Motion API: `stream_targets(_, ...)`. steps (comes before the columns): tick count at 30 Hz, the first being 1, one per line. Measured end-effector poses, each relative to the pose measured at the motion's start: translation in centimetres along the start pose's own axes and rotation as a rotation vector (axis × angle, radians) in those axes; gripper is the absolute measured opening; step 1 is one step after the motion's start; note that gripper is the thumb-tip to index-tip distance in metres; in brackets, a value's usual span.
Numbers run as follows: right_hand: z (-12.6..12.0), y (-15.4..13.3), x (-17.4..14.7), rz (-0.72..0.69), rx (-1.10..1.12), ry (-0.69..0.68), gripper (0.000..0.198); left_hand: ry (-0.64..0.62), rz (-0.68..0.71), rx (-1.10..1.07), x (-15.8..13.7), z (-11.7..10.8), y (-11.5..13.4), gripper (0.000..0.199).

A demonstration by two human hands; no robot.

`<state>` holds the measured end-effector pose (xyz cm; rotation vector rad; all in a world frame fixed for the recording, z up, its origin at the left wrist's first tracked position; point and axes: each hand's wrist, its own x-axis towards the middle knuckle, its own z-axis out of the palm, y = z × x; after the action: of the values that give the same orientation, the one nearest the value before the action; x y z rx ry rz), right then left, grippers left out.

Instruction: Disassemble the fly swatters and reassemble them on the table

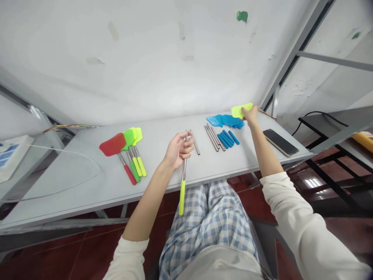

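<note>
My left hand [179,149] is closed around a metal rod [184,171] that ends in a yellow-green grip [182,198] pointing down past the table's front edge. Just right of that hand, a loose metal tube [196,146] lies on the table. At the far right, my right hand [250,113] pinches a flat yellow-green fly swatter head [239,111], held above the blue swatter heads [225,120]. In front of those lie several bare metal tubes [212,138] and several blue grips [227,138].
Fly swatters with red [113,144], green and yellow-green heads lie side by side on the left of the grey table [72,167]. A phone [280,142] rests near the right end. A white wall stands behind, and a thin white cable [78,153] curves across the left.
</note>
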<state>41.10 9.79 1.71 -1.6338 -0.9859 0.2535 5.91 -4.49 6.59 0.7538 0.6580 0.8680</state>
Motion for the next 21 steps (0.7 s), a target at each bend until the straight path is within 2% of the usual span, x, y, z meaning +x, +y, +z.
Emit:
stream_targets(3, 2.8, -1.0, -1.1, 0.070, -0.172, -0.102, 0.046, 0.002, -0.028, -0.058, 1.3, 0.2, 0.1, 0.004)
stream_targets(7, 5.7, -2.0, -3.5, 0.021, -0.506, -0.218, 0.050, 0.058, 0.004, -0.110, 2.1, 0.7, 0.7, 0.004)
stream_targets(11, 5.2, -2.9, -6.2, -0.050, -0.614, -0.107, 0.055, 0.193, 0.011, -0.133, 2.6, 1.2, 1.1, 0.010)
stream_targets(13, 4.4, -4.5, -8.1, -0.144, -0.484, -0.150, 0.045, 0.242, -0.017, -0.139, 3.0, 1.8, 1.0, 0.014)
stream_targets(14, 4.0, -5.6, -9.3, -0.183, -0.343, -0.237, 0.038, 0.257, -0.026, -0.145, 3.3, 2.2, 0.8, 0.017)
stream_targets(15, 3.6, -6.8, -10.7, -0.219, -0.161, -0.379, 0.034, 0.275, -0.023, -0.153, 3.6, 2.6, 0.7, 0.022)
stream_targets(16, 3.3, -8.1, -12.1, -0.226, 0.033, -0.522, 0.037, 0.294, -0.007, -0.159, 3.9, 3.0, 0.5, 0.028)
stream_targets(18, 2.8, -10.3, -15.0, -0.138, 0.299, -0.717, 0.045, 0.323, 0.062, -0.161, 4.4, 3.9, 0.3, 0.042)
stream_targets(20, 2.4, -12.0, -17.2, -0.041, 0.451, -0.780, 0.049, 0.288, 0.104, -0.155, 4.6, 4.6, 0.4, 0.046)
stream_targets(21, 2.3, -12.7, -18.0, -0.005, 0.507, -0.784, 0.049, 0.230, 0.093, -0.158, 4.6, 4.7, 0.5, 0.042)
